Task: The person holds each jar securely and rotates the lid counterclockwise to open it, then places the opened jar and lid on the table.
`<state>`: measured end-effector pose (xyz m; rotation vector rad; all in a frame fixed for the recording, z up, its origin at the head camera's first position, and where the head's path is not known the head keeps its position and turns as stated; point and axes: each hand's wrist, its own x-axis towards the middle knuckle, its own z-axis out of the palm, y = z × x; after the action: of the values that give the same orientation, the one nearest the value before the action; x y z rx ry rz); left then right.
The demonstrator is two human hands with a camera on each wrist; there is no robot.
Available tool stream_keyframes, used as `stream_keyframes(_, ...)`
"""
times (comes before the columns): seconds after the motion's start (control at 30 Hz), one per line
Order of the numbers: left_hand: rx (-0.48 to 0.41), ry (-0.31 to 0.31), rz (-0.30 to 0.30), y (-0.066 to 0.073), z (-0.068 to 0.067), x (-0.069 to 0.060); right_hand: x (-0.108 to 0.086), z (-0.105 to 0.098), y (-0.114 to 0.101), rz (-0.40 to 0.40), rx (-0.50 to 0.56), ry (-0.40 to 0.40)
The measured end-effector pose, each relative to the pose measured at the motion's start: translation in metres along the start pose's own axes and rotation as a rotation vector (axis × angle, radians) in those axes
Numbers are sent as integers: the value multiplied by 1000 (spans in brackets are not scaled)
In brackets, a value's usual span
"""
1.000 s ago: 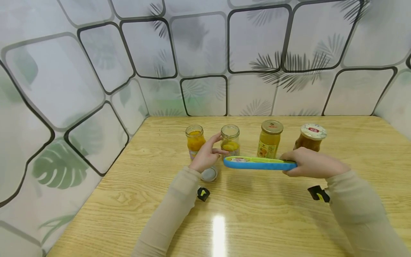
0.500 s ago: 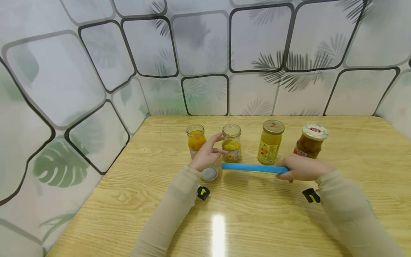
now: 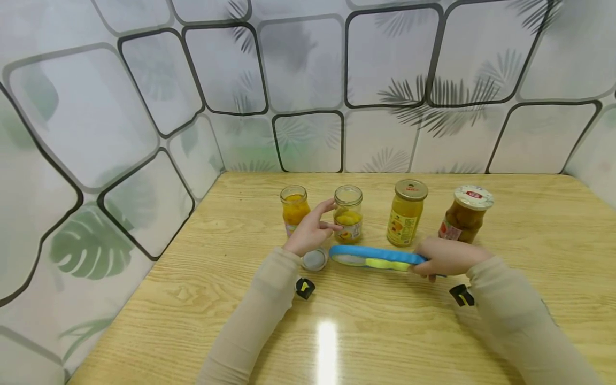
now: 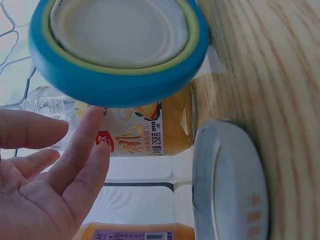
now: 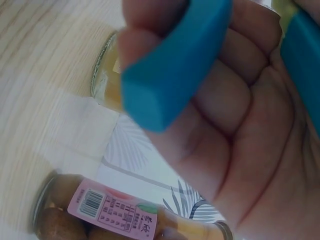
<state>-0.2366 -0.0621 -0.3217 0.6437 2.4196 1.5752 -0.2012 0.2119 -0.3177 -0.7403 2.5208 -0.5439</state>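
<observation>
My right hand (image 3: pixel 445 255) grips the handles of a blue-and-green jar opener (image 3: pixel 372 252), held above the table in front of the jars. A pale metal lid (image 4: pixel 120 30) sits inside the opener's ring, inner side showing in the left wrist view. My left hand (image 3: pixel 310 232) reaches beside an open glass jar (image 3: pixel 348 216) of yellow fruit; its fingers are loosely spread, fingertips at or near the label, contact unclear. To its left stands another open jar (image 3: pixel 294 206) of orange fruit, partly behind that hand. Another lid (image 3: pixel 314 260) lies on the table below the left hand.
A capped yellow jar (image 3: pixel 407 214) and a capped jar of brown fruit (image 3: pixel 466 214) stand to the right. The wooden table (image 3: pixel 375 331) meets a patterned wall (image 3: pixel 308 141) behind the jars.
My right hand has shifted slightly left and down and rolled the jar opener over, from its green side showing, through edge-on, to its other face showing. The left hand has stayed by the open jar.
</observation>
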Motion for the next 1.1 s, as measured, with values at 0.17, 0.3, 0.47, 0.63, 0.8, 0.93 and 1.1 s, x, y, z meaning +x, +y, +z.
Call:
stream_keyframes(0.17, 23, 6, 0, -13, 1, 6, 1, 0, 0, 2, -9, -13)
stream_keyframes(0.3, 29, 3, 12, -14, 1, 7, 1, 2, 1, -18, -7, -15)
stream_keyframes(0.47, 12, -4, 16, -13, 1, 7, 2, 3, 1, -30, -2, -28)
stream_keyframes(0.63, 8, -7, 11, -14, 1, 8, 2, 3, -1, -6, 15, -59)
stream_keyframes(0.8, 32, 4, 6, -14, 1, 8, 1, 3, -3, 3, 25, -87)
stream_keyframes(0.93, 23, -1, 7, -14, 1, 8, 2, 3, -4, 32, 39, -103)
stream_keyframes(1.1, -6, -15, -2, -8, 0, 5, 3, 3, -5, 54, 85, -124)
